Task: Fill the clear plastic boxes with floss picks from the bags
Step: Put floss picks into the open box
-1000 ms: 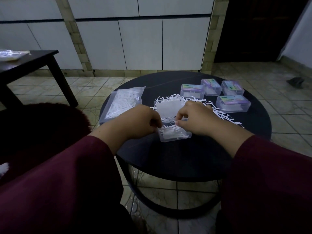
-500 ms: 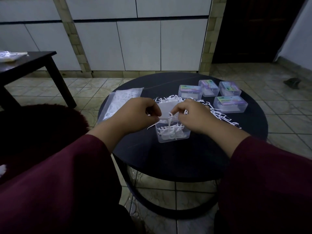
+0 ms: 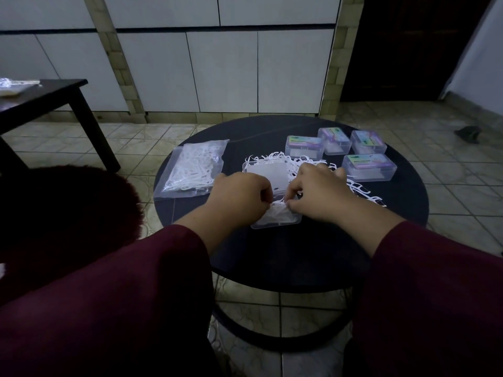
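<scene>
Since lifting picks, both hands [image 3: 239, 197] — lower — press into box [image 3: 277, 220].

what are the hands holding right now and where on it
Both the left hand and right hand pinch a small bunch of floss picks over the open box; exact grip spot unclear.

Support: round black table [image 3: 272, 262], centre frame.
On it, left: clear plastic bag of white floss picks [image 3: 194, 168].
Centre: loose white floss picks [image 3: 362, 190]; open clear plastic box [image 3: 277, 217].
Upper right: four closed clear plastic boxes [image 3: 368, 167].
</scene>
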